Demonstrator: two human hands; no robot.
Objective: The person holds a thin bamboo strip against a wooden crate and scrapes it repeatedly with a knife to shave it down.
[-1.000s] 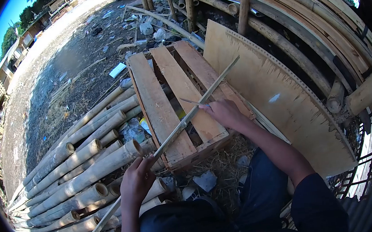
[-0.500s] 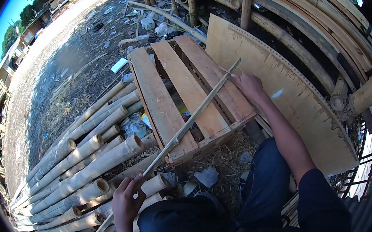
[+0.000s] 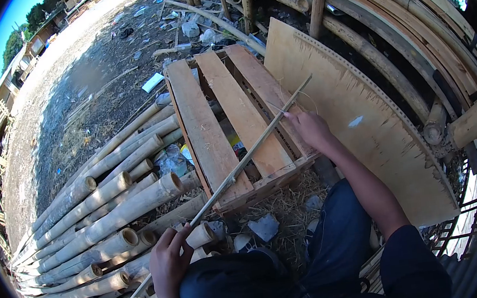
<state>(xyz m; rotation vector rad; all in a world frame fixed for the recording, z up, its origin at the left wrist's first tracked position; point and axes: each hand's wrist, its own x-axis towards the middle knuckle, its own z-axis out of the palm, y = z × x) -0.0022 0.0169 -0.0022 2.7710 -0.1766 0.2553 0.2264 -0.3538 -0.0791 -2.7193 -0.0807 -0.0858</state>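
A long thin bamboo strip (image 3: 231, 177) runs diagonally over a slatted wooden crate (image 3: 218, 94). My left hand (image 3: 170, 257) is closed around the strip's lower part, near my knee. Close to the strip's upper end, my right hand (image 3: 308, 128) has its fingers pinched; a small thin blade-like piece and a fine curled sliver show at its fingertips, against the strip. What exactly the right fingers grip is too small to tell.
Cut bamboo poles (image 3: 106, 218) are piled at the left. A plywood sheet (image 3: 358, 130) leans at the right, beside racks of bamboo and planks (image 3: 411, 26). Stones (image 3: 265, 227) and straw lie before the crate, with litter on the ground beyond.
My right hand has slid down along the strip, toward the lower left. My left hand has shifted slightly to the right, still holding the strip.
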